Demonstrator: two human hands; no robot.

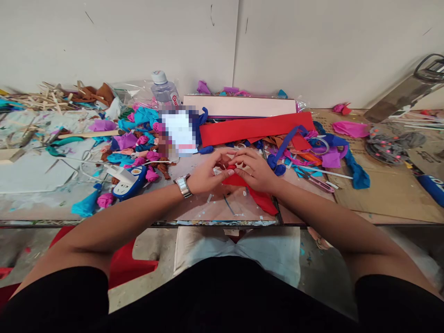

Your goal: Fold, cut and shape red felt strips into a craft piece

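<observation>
My left hand [207, 172] and my right hand [254, 170] meet over the middle of the table, both pinching a strip of red felt [258, 196]. The strip trails from under my right hand toward the table's front edge. Its upper end is bunched between my fingertips and mostly hidden by them. A metal watch [183, 185] sits on my left wrist. Just behind my hands lies a long folded red felt sheet [255, 128].
Felt scraps and small pink and blue fabric rolls [138, 148] litter the left. A blue-and-white power strip [127, 182], a water bottle [164, 90], wooden sticks [45, 98], scissors [317, 181] and brown cardboard [388, 194] surround them. The wall stands close behind.
</observation>
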